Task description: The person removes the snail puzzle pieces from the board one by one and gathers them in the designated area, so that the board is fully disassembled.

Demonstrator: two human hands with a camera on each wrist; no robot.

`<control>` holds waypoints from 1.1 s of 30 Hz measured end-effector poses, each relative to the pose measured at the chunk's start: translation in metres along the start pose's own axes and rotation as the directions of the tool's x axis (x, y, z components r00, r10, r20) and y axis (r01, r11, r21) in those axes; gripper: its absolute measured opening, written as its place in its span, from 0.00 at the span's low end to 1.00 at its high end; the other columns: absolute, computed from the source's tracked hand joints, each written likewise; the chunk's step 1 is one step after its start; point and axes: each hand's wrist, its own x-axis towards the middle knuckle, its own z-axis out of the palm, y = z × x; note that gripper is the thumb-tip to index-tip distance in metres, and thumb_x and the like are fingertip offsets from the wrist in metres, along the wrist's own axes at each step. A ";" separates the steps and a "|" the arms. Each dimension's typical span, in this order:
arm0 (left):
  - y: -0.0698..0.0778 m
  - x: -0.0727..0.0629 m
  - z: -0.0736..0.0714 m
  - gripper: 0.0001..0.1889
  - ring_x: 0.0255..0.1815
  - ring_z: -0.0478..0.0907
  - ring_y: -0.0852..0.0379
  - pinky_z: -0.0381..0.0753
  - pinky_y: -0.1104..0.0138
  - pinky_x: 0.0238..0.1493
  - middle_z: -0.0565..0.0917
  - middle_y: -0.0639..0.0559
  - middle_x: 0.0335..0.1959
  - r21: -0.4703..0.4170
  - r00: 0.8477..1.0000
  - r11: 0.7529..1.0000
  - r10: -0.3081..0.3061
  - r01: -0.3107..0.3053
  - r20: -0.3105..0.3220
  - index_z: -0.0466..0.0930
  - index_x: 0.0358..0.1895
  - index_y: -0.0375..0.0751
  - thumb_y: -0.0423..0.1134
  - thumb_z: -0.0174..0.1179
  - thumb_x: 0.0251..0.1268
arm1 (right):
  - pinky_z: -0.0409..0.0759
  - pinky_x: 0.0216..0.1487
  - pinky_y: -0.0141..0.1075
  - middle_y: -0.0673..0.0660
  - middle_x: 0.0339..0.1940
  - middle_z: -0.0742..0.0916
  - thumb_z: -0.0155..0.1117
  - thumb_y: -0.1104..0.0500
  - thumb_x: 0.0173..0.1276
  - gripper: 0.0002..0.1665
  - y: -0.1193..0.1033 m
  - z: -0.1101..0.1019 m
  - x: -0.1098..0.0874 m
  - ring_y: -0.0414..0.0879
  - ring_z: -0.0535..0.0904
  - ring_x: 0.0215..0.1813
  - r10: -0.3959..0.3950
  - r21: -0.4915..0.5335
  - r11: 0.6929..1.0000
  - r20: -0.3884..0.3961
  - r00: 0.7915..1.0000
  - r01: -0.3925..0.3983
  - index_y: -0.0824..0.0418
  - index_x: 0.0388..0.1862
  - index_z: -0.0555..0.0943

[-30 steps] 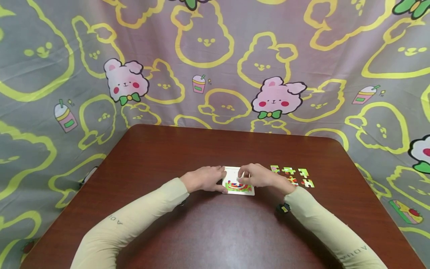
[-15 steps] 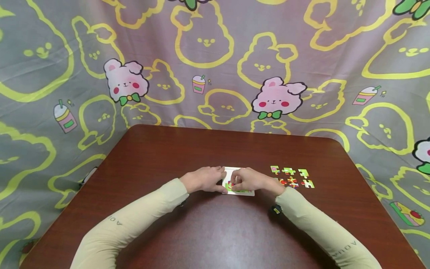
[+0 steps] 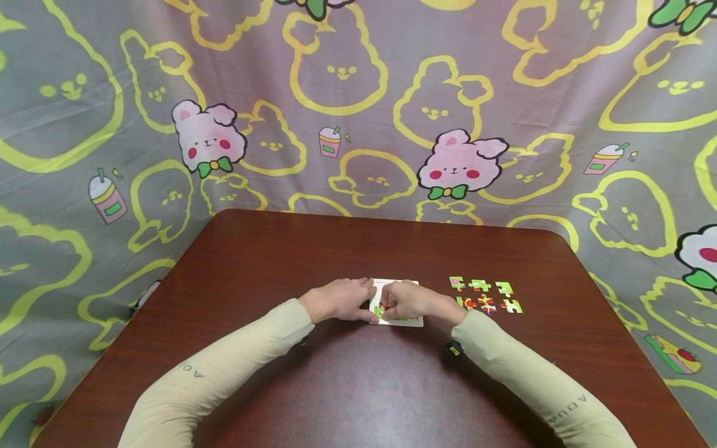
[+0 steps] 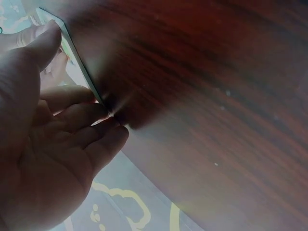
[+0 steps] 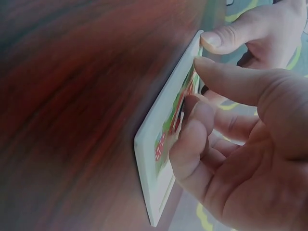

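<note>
A small white-framed puzzle board [image 3: 413, 323] with a colourful picture lies on the table. My left hand [image 3: 342, 298] steadies its left side. The left thumb [image 5: 219, 39] rests on the near corner, while the other left fingers [image 4: 108, 139] lie fairly straight at the edge. My right hand [image 3: 411, 300] is over the board with curled fingers. Its thumb and fingertips pinch a puzzle piece [image 5: 179, 120] low against the picture, mostly hidden by the fingers. In the right wrist view, a red spotted patch of the picture [image 5: 160, 147] shows beside them.
Several loose puzzle pieces [image 3: 479, 285] lie in two rows right of the board, the nearer row partly behind the right wrist. The brown table [image 3: 358, 386] meets a patterned cloth [image 3: 370, 99] at the back and sides.
My right hand has moved left across the board and lowered onto the picture, baring more of the loose pieces behind its wrist. The left hand has stayed in place.
</note>
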 end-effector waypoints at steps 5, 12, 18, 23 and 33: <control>0.000 -0.001 0.001 0.34 0.72 0.68 0.44 0.77 0.54 0.61 0.67 0.36 0.72 -0.004 1.000 1.000 -0.010 0.010 0.008 0.75 0.58 0.41 0.67 0.56 0.63 | 0.73 0.18 0.28 0.44 0.12 0.78 0.70 0.59 0.63 0.08 -0.004 0.001 0.001 0.33 0.72 0.11 0.043 0.068 0.997 0.037 0.998 -0.046 0.61 0.34 0.79; -0.001 0.000 0.002 0.35 0.73 0.67 0.44 0.76 0.54 0.62 0.67 0.36 0.72 0.002 1.000 1.000 -0.011 0.010 0.010 0.74 0.61 0.41 0.67 0.56 0.63 | 0.73 0.18 0.29 0.45 0.15 0.78 0.71 0.59 0.62 0.10 -0.003 0.002 0.001 0.35 0.73 0.12 0.069 0.080 0.994 0.031 0.997 -0.071 0.60 0.33 0.77; -0.001 0.001 0.001 0.37 0.73 0.67 0.44 0.76 0.55 0.63 0.67 0.35 0.72 0.003 1.000 1.000 -0.007 0.007 0.011 0.73 0.63 0.40 0.67 0.56 0.63 | 0.71 0.17 0.28 0.45 0.15 0.77 0.70 0.60 0.64 0.11 -0.001 0.002 0.001 0.36 0.72 0.12 0.077 0.123 0.989 0.024 0.997 -0.080 0.60 0.33 0.74; -0.001 0.001 0.001 0.37 0.73 0.67 0.44 0.75 0.54 0.64 0.67 0.35 0.72 -0.001 1.000 1.000 -0.003 0.003 0.007 0.72 0.63 0.40 0.67 0.55 0.64 | 0.69 0.17 0.27 0.45 0.13 0.76 0.69 0.60 0.64 0.11 0.000 0.002 0.000 0.36 0.72 0.12 0.082 0.160 0.984 0.008 0.997 -0.082 0.58 0.30 0.74; -0.002 0.003 0.002 0.37 0.72 0.69 0.45 0.78 0.56 0.61 0.66 0.36 0.73 0.010 1.000 1.000 -0.013 0.013 0.023 0.73 0.63 0.41 0.68 0.54 0.63 | 0.74 0.17 0.30 0.52 0.16 0.83 0.69 0.61 0.64 0.10 0.004 0.000 -0.002 0.41 0.78 0.16 0.030 0.283 0.959 0.020 0.999 -0.034 0.58 0.29 0.75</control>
